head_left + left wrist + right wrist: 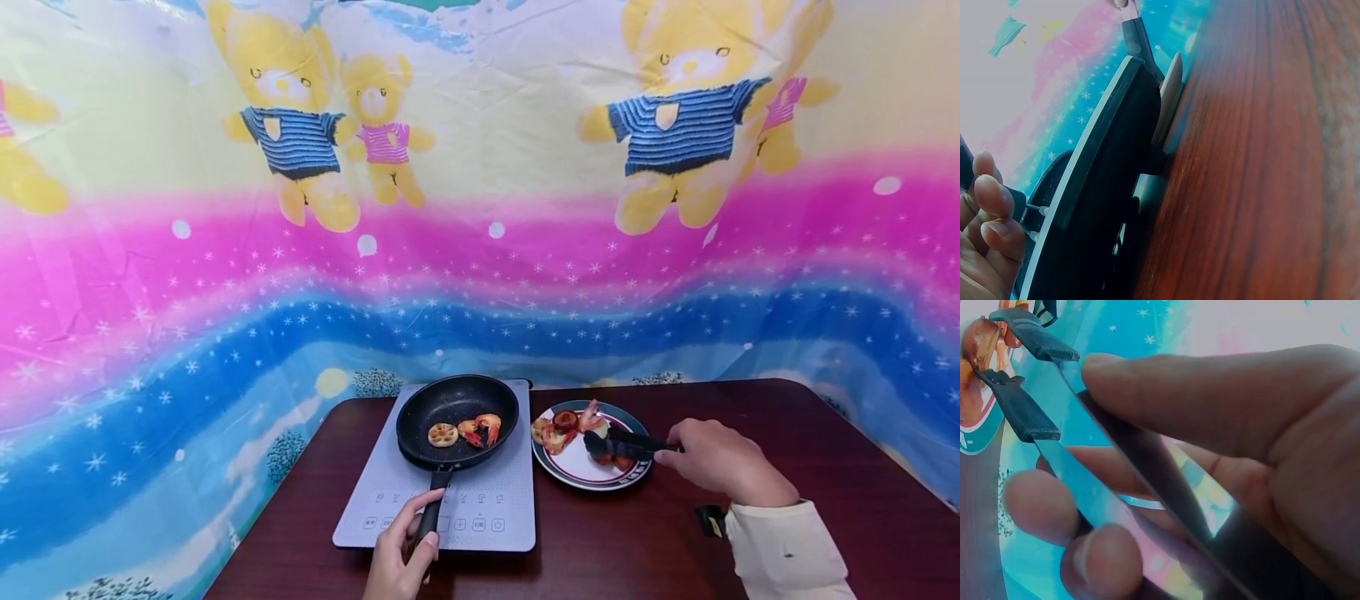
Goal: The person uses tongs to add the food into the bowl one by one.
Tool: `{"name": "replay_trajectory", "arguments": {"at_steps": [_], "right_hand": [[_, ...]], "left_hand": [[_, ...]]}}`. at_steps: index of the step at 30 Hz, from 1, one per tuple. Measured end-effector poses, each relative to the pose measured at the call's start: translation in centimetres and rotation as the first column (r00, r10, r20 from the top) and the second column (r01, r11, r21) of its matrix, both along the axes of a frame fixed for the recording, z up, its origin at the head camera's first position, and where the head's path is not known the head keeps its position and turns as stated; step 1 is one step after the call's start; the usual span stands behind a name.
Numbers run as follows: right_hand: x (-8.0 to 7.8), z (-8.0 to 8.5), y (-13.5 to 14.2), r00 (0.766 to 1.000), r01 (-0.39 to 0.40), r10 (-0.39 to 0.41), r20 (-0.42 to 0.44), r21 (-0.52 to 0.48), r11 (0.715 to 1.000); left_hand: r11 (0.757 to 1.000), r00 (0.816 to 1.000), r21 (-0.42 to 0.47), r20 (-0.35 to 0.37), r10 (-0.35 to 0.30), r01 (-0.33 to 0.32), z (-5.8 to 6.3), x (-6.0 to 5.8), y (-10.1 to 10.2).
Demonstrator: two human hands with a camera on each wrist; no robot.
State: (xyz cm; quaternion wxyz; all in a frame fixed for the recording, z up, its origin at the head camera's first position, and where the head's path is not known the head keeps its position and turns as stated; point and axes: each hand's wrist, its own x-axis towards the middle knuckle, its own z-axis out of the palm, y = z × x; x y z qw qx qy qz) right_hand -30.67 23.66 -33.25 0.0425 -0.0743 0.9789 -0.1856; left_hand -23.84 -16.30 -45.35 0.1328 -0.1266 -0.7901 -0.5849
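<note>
My left hand (405, 546) grips the handle (430, 512) of a black frying pan (427, 400). Inside the pan lie a browned lotus root slice (442, 434) and orange-red shrimp (487, 427). On the right, my right hand (716, 462) holds tongs (637, 444) with metal arms and black tips, thumb on one arm and fingers round the other. The black tips stand apart at brown pieces (982, 344) of food on a green-rimmed plate (566, 471). More shrimp (558, 437) and a round brown piece (566, 421) are on its left side.
The pan sits on a white induction cooktop (360, 508) with touch keys along its front. Beneath everything is a dark wooden table (615, 550). Near the right sleeve (783, 546) is a small black thing (710, 521). A bear-printed cloth (480, 275) hangs behind the table.
</note>
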Motion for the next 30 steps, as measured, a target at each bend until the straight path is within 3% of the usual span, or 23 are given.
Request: {"name": "replay_trajectory", "arguments": {"at_steps": [13, 23, 30], "right_hand": [[-0.08, -0.02, -0.29, 0.998, -0.059, 0.059, -0.019, 0.011, 0.998], [0.28, -0.08, -0.35, 0.990, -0.143, 0.141, -0.028, -0.060, 0.988], [0.61, 0.11, -0.20, 0.984, -0.175, 0.178, 0.004, -0.165, 0.971]], "left_hand": [[1.000, 1.000, -0.005, 0.019, 0.008, -0.008, 0.09, 0.06, 0.04], [1.000, 0.999, -0.012, 0.041, -0.002, 0.003, 0.10, -0.02, -0.08], [1.000, 1.000, -0.002, 0.030, -0.002, 0.002, 0.08, 0.01, -0.07]]}}
